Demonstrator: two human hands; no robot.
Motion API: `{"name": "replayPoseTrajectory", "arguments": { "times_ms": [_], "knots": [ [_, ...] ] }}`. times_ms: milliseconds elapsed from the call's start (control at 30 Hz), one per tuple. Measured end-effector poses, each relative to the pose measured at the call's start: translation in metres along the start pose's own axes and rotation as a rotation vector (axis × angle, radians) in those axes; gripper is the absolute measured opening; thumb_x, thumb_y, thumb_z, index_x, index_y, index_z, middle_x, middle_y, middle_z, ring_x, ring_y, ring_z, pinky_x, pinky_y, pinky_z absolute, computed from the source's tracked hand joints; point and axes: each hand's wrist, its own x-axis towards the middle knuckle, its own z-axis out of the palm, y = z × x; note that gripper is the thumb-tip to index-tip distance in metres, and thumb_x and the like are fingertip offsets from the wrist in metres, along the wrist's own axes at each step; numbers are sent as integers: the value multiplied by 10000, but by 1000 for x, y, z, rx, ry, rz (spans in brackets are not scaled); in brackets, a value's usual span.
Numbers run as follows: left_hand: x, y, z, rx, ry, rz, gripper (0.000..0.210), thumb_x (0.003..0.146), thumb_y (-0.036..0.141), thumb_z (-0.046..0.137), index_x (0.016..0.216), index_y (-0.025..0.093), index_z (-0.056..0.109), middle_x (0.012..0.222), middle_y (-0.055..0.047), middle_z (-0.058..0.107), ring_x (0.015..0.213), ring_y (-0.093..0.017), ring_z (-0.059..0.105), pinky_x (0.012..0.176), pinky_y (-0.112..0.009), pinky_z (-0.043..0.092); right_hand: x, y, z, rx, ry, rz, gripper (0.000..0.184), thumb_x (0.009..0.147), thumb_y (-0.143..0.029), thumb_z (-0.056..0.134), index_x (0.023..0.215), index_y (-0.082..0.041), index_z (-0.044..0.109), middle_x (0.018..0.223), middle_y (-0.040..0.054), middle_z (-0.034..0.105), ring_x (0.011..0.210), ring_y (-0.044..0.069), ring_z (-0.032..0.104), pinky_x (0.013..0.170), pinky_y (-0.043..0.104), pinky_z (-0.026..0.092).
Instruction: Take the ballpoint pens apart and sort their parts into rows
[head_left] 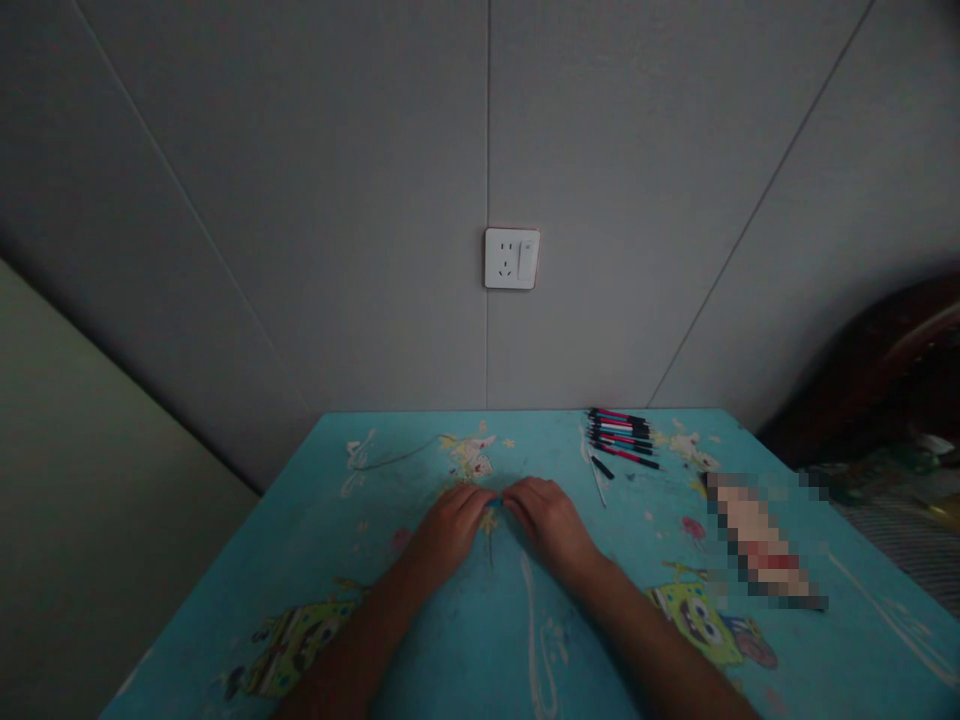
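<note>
My left hand (457, 518) and my right hand (546, 515) meet over the middle of the table, fingers closed. Between their fingertips shows a short blue piece (494, 502), perhaps a pen barrel; most of it is hidden by the fingers. To the right of my right hand lie a small black tube (602, 467) and a thin white stick like a pen refill (599, 484). Behind them a row of several pens (621, 432), pink, blue and black, rests side by side.
A turquoise tablecloth (465, 650) with cartoon prints covers the table. A long blurred-out item (761, 540) lies at the right. The table's far edge meets a grey wall (337, 250) with a white socket and switch plate (511, 259). Dark furniture (862, 390) stands beyond the right edge.
</note>
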Motion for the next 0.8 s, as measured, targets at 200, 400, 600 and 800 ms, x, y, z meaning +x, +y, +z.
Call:
{"name": "replayPoseTrajectory", "arguments": {
  "times_ms": [200,400,600,800],
  "knots": [
    [-2,-5,1,-162,176,-143,257,993,239,432,1229,219,533,1158,-82,646,1097,-205,613,967,-375,493,-4,32,-26,-362,-33,368,212,991,-231,454,1015,-189,661,975,95,668,942,213,628,868,321,435],
    [-2,-10,3,-151,313,-274,259,1002,242,368,1217,192,502,1137,-112,642,1063,-222,626,937,-398,499,-24,80,-43,-524,-216,764,233,944,-275,492,1057,-136,642,1040,165,663,949,263,664,769,330,473],
    [-4,-7,4,-88,181,-187,246,988,279,422,1199,203,523,1149,-102,623,1098,-225,590,983,-390,455,-31,94,-47,-478,-285,818,292,964,-307,438,984,-133,671,988,172,700,935,271,689,762,338,484],
    [-3,-13,4,-217,228,-283,231,997,318,407,1167,217,527,1089,-75,635,1013,-206,603,927,-369,458,-29,88,-43,-500,-275,747,291,989,-228,387,987,-105,651,996,182,694,940,260,693,800,332,476]
  ]
}}
